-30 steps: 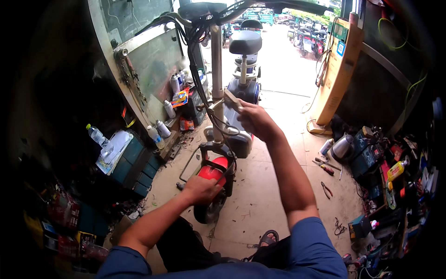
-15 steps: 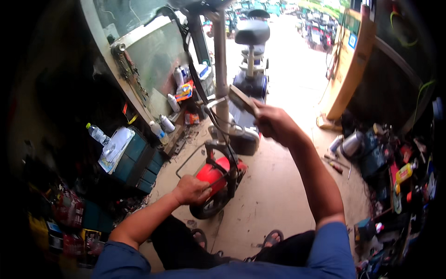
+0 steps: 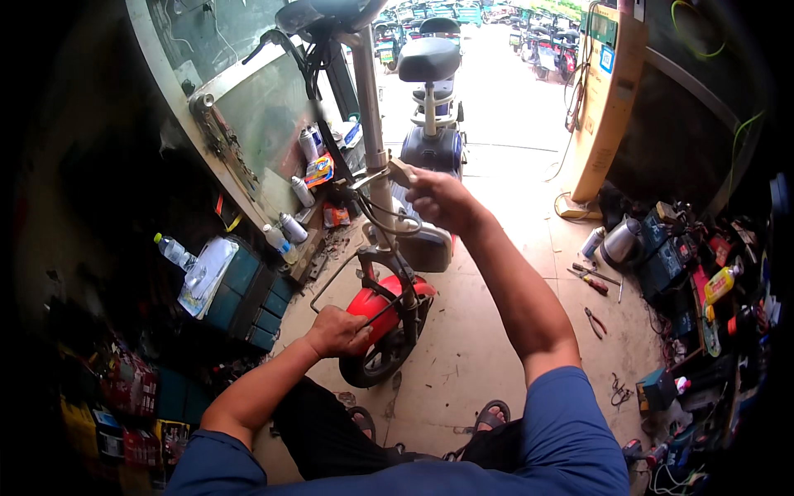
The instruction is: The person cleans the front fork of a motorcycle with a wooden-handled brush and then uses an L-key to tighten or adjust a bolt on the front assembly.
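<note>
An electric scooter's front end stands before me, with a grey steering column (image 3: 370, 91), a red front mudguard (image 3: 382, 307) and a black wheel (image 3: 374, 364). Beside the mudguard, my left hand (image 3: 337, 331) is closed around a thin bent metal rod frame (image 3: 331, 281) fixed near the fork. Up at the column, my right hand (image 3: 442, 198) is closed on a flat tan-grey bar-like tool (image 3: 401, 172). Its end lies against or very close to the column, by the cables. My fingers hide most of that tool, and its exact kind cannot be made out.
Spray cans (image 3: 302, 192) and bottles line the left wall. Teal boxes (image 3: 236, 285) with papers on top stand nearer. Pliers (image 3: 595, 323), screwdrivers (image 3: 591, 281) and a metal kettle (image 3: 622, 243) are on the floor at right, beside cluttered shelves. A cardboard-coloured post (image 3: 608, 124) rises behind.
My right hand has come down and left, bringing the tool's end to the column. The left hand keeps its grip on the rod frame. The view has shifted slightly.
</note>
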### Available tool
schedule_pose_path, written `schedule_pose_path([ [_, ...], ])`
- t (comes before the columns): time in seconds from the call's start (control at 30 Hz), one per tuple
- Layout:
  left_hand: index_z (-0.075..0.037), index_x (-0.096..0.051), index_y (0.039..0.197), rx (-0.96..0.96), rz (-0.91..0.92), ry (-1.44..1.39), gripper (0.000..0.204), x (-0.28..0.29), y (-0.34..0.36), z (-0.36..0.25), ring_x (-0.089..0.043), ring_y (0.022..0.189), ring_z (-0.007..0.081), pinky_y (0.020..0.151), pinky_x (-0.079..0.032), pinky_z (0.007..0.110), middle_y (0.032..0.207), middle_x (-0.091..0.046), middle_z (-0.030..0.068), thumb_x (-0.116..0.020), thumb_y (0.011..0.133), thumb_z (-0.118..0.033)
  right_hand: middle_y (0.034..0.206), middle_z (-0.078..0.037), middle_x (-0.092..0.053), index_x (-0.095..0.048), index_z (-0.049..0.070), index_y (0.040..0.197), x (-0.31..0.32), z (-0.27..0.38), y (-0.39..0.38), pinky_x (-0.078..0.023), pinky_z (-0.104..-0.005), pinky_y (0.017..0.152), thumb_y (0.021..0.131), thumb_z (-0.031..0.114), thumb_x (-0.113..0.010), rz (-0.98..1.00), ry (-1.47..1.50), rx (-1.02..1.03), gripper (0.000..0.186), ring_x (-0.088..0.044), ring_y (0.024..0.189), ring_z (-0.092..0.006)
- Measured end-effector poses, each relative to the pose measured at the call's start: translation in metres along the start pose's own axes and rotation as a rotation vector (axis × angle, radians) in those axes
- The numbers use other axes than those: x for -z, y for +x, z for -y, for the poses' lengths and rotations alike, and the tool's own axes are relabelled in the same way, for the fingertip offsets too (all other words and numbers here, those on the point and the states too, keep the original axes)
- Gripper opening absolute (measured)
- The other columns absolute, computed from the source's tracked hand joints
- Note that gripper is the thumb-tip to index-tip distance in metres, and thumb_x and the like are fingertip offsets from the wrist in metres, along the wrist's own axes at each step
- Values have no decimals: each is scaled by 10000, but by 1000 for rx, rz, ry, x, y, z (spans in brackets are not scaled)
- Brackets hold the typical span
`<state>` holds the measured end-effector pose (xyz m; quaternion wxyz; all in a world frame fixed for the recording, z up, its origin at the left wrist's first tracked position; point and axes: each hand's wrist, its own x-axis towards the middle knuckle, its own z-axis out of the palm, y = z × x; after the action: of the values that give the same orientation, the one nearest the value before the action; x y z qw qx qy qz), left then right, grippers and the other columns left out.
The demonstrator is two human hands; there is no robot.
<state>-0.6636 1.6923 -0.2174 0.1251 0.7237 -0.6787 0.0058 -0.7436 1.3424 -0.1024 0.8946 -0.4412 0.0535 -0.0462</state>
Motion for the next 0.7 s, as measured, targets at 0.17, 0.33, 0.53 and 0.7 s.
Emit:
schedule_pose_path([
  [0.17, -146, -607, 730, 64, -5, 45, 308, -8, -12, -2, -677, 599, 359, 551, -503, 492, 644, -655, 132, -674, 963, -335, 786, 28, -522, -481, 108, 1635, -63, -44, -78, -375, -205, 460, 1051, 145, -541, -326, -328, 166, 588, -481, 566, -59],
  [0.33, -144, -626, 712, 70, -33, 11, 337, -5, -7, -6, -684, 603, 383, 563, -524, 523, 635, -656, 147, -639, 959, -372, 809, -145, -677, -481, -72, 1560, -89, -67, -23, -492, -364, 607, 1040, 149, -536, -561, -617, 538, 567, -600, 660, -179],
  [0.53, -139, -659, 696, 126, -38, 34, 348, -9, -13, -14, -698, 628, 389, 591, -539, 524, 645, -674, 146, -648, 950, -375, 844, -281, -684, -370, -73, 1633, -108, -120, -38, -523, -431, 689, 1040, 165, -523, -655, -707, 689, 657, -626, 694, -238],
  [0.7, -134, -671, 693, 203, 23, 43, 371, -30, -11, -15, -710, 650, 400, 618, -552, 532, 667, -691, 162, -657, 947, -404, 1010, -382, -713, -357, -94, 1626, -158, -165, -28, -550, -514, 778, 1040, 158, -527, -831, -903, 904, 660, -739, 889, -477],
])
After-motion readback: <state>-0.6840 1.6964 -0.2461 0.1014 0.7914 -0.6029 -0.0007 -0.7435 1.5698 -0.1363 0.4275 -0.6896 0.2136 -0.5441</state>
